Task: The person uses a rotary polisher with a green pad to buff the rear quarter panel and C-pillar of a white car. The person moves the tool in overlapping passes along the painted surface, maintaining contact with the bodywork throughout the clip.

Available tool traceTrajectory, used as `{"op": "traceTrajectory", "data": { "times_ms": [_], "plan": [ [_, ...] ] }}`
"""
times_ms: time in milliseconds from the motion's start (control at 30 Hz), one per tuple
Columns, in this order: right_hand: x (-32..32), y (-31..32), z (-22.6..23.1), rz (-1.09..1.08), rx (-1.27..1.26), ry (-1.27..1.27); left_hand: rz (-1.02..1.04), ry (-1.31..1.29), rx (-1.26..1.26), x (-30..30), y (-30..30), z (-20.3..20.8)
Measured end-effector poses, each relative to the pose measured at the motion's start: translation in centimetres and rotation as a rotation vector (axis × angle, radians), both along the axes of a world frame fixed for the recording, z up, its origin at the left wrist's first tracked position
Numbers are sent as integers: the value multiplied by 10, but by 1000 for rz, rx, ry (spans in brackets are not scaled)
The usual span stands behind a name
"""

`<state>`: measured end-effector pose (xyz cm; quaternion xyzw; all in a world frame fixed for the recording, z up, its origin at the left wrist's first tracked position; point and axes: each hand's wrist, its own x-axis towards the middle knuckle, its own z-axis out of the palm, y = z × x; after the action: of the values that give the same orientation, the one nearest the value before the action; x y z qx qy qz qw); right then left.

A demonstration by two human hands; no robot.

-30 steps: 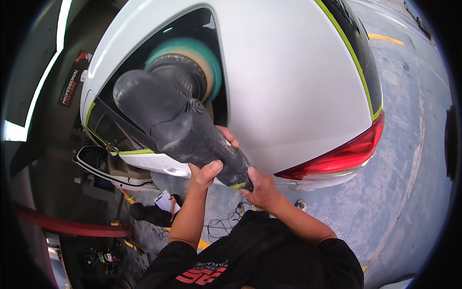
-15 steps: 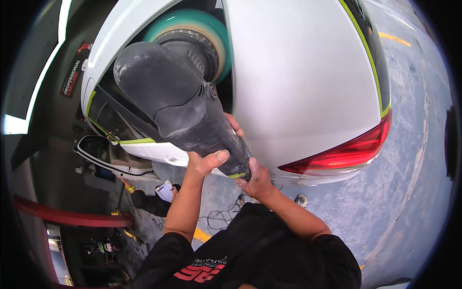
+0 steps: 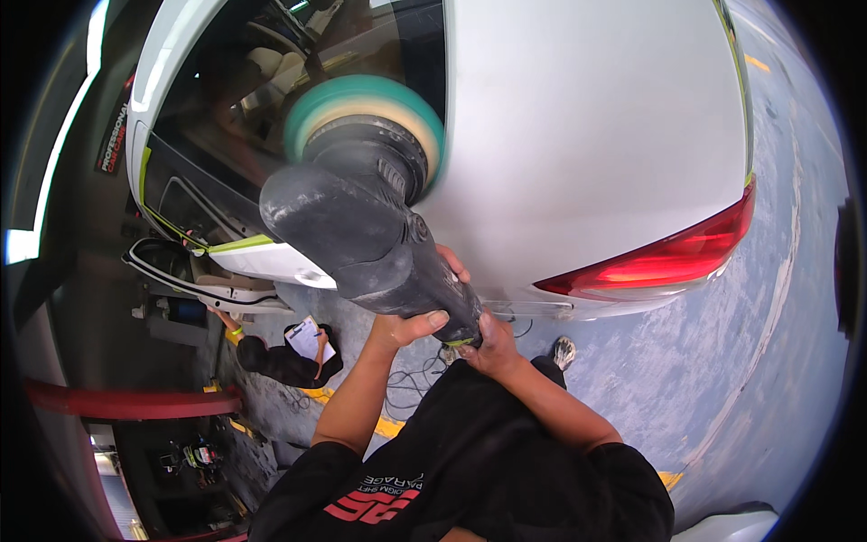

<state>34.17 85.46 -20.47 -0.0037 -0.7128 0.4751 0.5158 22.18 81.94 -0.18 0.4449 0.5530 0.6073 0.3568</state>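
Both my hands hold a black, dust-marked polisher [image 3: 343, 226] with a round green-and-cream pad [image 3: 357, 95] at its far end. My left hand [image 3: 411, 327] is closed around the body, its thumb on the near side and fingertips showing on the other. At the tail end, my right hand [image 3: 495, 348] wraps the handle. The pad overlaps a dark side window [image 3: 244, 135] of a white car, by the edge of its pale rear panel [image 3: 587, 135]. Whether the pad touches the car is hidden from this angle.
Yellow-green masking tape [image 3: 239, 244] lines the car's trim, and a red tail light [image 3: 668, 253] sits at its rear corner. An open car door [image 3: 208, 289] juts out left. Nearby a person [image 3: 284, 361] holds a clipboard. Black cable [image 3: 411, 384] lies on the floor by my feet.
The polisher's pad has come nearer to me, and more of the dark window shows beyond it. Both hands keep their grip. The view has shifted slightly, showing more of the person with the clipboard.
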Motion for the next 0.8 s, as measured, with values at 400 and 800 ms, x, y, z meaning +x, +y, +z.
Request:
{"op": "traceTrajectory", "data": {
  "times_ms": [400,800],
  "plan": [
    [-58,-82,-42,-98,-59,41,-141,37,-69,-60,-56,-36],
    [-118,-133,-31,-169,-25,-35,-93,6,-24,-120,-109,-36]
  ]
}}
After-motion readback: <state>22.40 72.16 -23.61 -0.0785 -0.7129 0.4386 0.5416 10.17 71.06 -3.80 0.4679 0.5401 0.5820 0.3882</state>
